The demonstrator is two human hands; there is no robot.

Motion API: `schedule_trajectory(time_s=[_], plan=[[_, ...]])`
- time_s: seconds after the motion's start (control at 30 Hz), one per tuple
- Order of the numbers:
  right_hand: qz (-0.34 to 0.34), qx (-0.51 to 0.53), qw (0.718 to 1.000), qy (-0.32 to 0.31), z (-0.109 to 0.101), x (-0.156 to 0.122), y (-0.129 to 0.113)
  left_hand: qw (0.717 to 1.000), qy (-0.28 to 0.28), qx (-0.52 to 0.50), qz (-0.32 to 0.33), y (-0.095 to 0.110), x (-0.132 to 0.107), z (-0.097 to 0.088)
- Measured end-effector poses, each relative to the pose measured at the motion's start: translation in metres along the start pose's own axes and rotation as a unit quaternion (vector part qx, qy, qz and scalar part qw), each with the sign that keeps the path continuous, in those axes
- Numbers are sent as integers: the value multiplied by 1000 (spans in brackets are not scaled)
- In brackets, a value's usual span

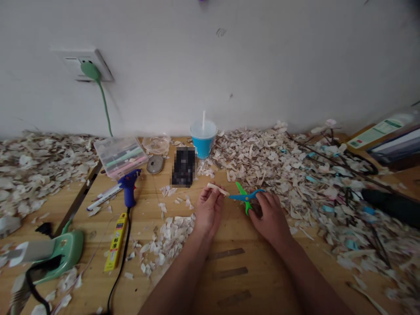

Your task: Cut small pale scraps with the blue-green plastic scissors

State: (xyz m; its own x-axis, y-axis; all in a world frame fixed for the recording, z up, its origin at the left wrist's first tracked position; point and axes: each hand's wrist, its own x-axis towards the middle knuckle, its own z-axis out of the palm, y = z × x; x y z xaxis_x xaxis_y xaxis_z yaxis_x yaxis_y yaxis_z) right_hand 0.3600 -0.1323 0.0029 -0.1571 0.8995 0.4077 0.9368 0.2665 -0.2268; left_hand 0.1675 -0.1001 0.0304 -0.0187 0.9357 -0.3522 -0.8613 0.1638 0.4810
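My left hand [210,206] pinches a small pale strip [218,188], rolled or folded, that points toward the scissors. My right hand [269,217] has its fingers and thumb in the handles of the scissors [246,198], one half blue and the other green. Their blades stand apart, and the blue one reaches close to the strip's right end; whether they touch I cannot tell. Left of my left forearm lies a loose heap of small pale cut pieces [170,240].
Pale scraps [259,157] pile along the wall and the right side. A blue cup with a straw [203,142] stands behind a blurred dark rectangle [183,167]. Leftward are a blue glue gun [129,192], yellow box [116,243], clear case [121,155] and green power strip [70,251].
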Motion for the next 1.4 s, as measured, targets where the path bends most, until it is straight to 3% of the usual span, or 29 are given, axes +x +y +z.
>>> schedule_trajectory(time_s=[0.3, 0.57, 0.93, 1.4], plan=[[4, 4, 1000, -30, -1, -4, -8, 979, -58, 187, 60, -17, -2, -2], [14, -8, 1000, -19, 0, -3, -3, 997, -8, 67, 48, -6, 3, -2], [26, -5, 999, -42, 1, -4, -4, 995, -20, 80, 48, -9, 0, 0], [32, 3, 999, -44, 1, -4, -2, 997, 17, 59, 52, -1, 4, -2]])
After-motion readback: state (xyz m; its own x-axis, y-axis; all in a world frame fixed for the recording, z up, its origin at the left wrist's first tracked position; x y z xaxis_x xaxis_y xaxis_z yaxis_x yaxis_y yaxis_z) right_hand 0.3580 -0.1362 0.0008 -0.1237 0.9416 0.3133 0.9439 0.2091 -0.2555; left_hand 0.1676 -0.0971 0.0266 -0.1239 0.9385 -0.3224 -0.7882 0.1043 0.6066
